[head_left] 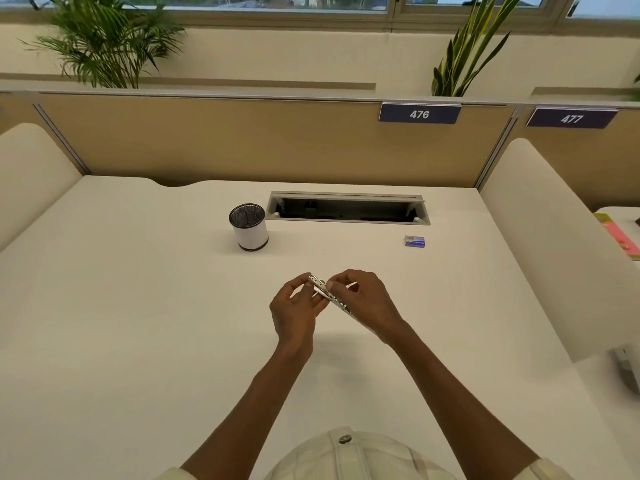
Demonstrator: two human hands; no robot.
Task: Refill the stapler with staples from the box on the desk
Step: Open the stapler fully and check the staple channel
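A: Head view: both hands meet over the middle of the worktop (138, 306), holding a slim metal stapler (331, 295) in the air between them.

B: How is each grip set?

A: The left hand (297, 310) pinches the end of the stapler at about 11 o'clock, fingers narrow around it. The right hand (364, 303) is wrapped over the other end, closed on the body. I judge one hand steadies while the other works the magazine open; whether it is open yet is too small to tell.

B: And the staples?

A: The small blue box (414, 241) lies on the worktop at 1 o'clock from the hands, well apart from them and closed as far as I can see. So loading looks not yet begun.

B: The surroundings?

A: A pale, plain worktop. A white mesh pen cup (248, 227) stands at 11 o'clock, beside an open cable tray (348, 208) at 12. Behind runs a tan partition (207, 140) with number plates 476 (419, 114) and 477, then plants (104, 39) below windows.
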